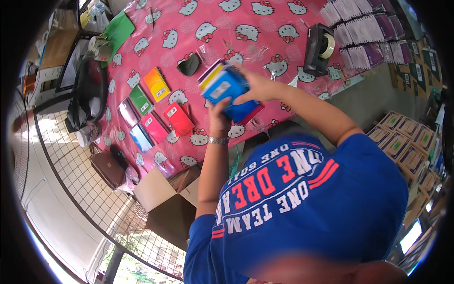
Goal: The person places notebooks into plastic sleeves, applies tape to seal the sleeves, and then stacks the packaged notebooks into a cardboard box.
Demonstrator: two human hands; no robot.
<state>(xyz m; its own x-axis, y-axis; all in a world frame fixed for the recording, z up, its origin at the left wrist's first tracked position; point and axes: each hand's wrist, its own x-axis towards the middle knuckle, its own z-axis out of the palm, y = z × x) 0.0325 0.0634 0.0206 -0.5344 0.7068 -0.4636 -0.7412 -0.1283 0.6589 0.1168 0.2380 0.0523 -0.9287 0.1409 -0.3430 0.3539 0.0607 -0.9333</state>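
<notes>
Between my two hands, above the table, is a stack of small spiral notebooks point(226, 89) with a blue cover on top and yellow, purple and red edges showing. My left hand point(220, 115), with a metal watch at the wrist, grips its lower left side. Closed around the far right side is my right hand point(255, 87). To the left lie several single notebooks: a yellow one point(157, 84), a green one point(140, 100), a dark purple one point(128, 112), a pink one point(154, 127), a blue one point(141, 137) and a red one point(178, 119).
The pink tablecloth point(198, 49) has cat faces. Nearby are a dark curved object point(189, 65), a tape dispenser point(316, 52) and rows of purple-covered notebooks point(364, 31). Left are a black bag point(87, 97) and green sheet point(117, 34); below, an open carton point(168, 215); right, stacked boxes point(402, 142).
</notes>
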